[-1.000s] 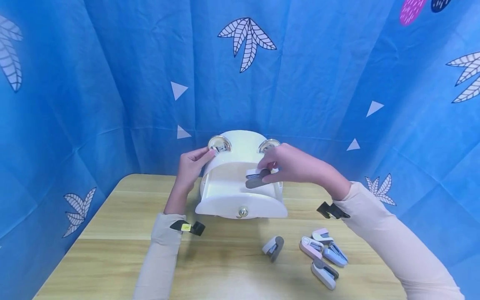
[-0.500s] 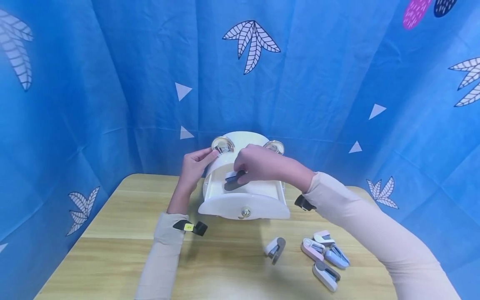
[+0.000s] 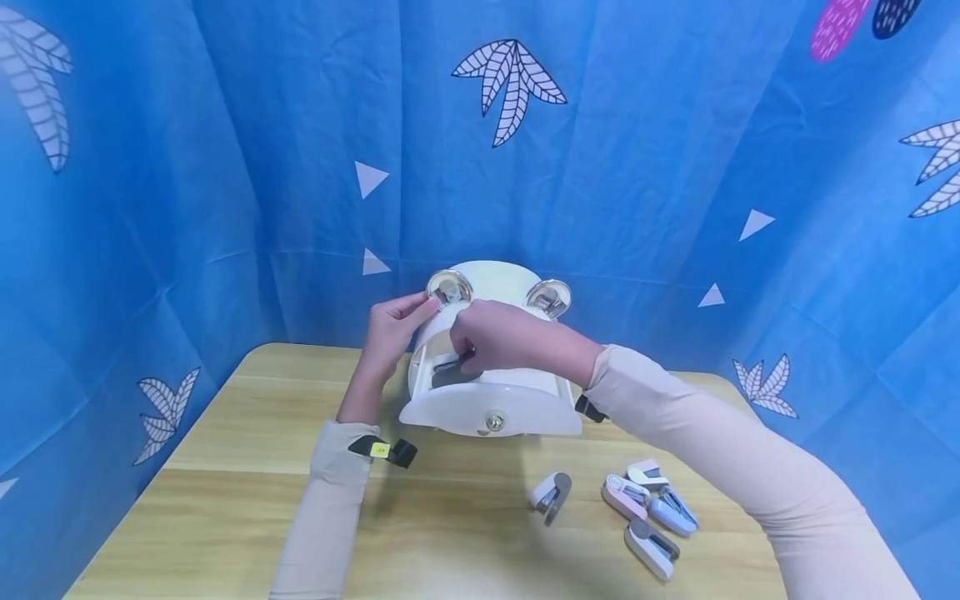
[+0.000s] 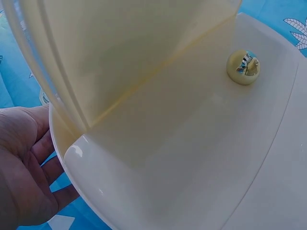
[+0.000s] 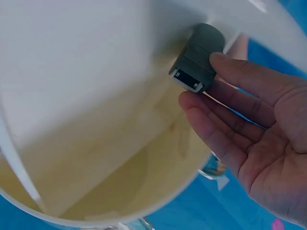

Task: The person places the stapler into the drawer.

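Note:
A white rounded drawer box (image 3: 495, 283) stands at the back of the table, its drawer (image 3: 442, 408) pulled out toward me. My left hand (image 3: 385, 335) holds the box's upper left side by a shiny round disc (image 3: 450, 287). In the left wrist view its fingers lie along the outer wall. My right hand (image 3: 501, 333) is over the drawer and pinches a small grey and white stapler (image 5: 199, 57) between thumb and fingers. The stapler is low inside the drawer's left part, partly hidden by the hand in the head view. Whether it touches the drawer floor I cannot tell.
One grey and white stapler (image 3: 551, 497) lies on the wooden table (image 3: 262, 467) in front of the box. Several more staplers, among them a pink one (image 3: 625, 497) and a blue one (image 3: 673, 511), cluster at the right. A blue curtain (image 3: 300, 167) surrounds the table's back and sides.
My right hand has carried the stapler leftward across the drawer and lower into its left part. The left hand keeps its place on the box. The head view has shifted slightly.

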Available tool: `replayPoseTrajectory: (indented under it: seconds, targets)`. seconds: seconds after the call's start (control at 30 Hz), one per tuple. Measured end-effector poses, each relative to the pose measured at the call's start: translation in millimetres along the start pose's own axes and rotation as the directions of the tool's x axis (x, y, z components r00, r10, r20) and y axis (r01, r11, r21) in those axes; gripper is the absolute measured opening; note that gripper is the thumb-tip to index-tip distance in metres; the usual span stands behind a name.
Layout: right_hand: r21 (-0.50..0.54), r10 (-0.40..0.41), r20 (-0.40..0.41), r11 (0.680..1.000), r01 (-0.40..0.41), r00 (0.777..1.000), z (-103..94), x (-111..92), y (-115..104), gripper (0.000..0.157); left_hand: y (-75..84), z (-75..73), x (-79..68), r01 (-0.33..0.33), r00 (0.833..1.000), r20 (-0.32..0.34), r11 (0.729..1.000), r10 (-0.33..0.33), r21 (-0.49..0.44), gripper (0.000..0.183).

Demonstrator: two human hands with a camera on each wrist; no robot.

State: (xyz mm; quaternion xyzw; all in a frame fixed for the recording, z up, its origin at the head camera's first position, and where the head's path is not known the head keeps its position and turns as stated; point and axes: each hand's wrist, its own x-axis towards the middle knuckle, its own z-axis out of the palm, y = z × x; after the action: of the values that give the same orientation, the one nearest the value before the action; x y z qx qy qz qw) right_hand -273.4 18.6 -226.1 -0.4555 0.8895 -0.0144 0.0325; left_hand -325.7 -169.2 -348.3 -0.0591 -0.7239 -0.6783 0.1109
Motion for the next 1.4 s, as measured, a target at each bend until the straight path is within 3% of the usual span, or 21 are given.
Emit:
replayPoseTrajectory:
  seconds: [0.23,0.43,0.73,0.9,1.2,1.4]
  targets:
    - [-0.025,0.014,0.009,1.000,-0.014,1.000,10.5,0,3,0.006,-1.8,0.4,-1.0,0.015,1.000,0.002,1.000,-0.015,0.016,0.047]
    - [-0.013,-0.024,-0.035,1.000,0.024,0.999,3.8,-4,6,0.012,-2.1,-0.3,-2.5,-0.002,1.000,-0.009,1.000,0.002,0.008,0.046]
    - [0.026,0.011,-0.019,1.000,-0.010,1.000,-1.0,-11,5,0.007,-5.4,2.0,-4.5,0.026,1.000,-0.005,1.000,-0.026,0.011,0.047]
    - [0.022,-0.019,-0.053,1.000,0.020,0.998,-4.7,-21,4,0.007,-6.5,1.7,-4.8,0.018,1.000,-0.008,1.000,-0.018,0.025,0.048]
    - [0.135,-0.011,-0.153,0.990,0.032,0.988,-13.7,-62,10,0.019,-1.2,3.5,-5.3,0.013,1.000,-0.016,1.000,-0.013,0.015,0.047]
    - [0.210,0.017,-0.289,0.977,0.046,0.957,-6.0,-104,34,0.020,-0.4,3.7,-4.6,0.010,1.000,-0.018,1.000,-0.009,0.012,0.047]
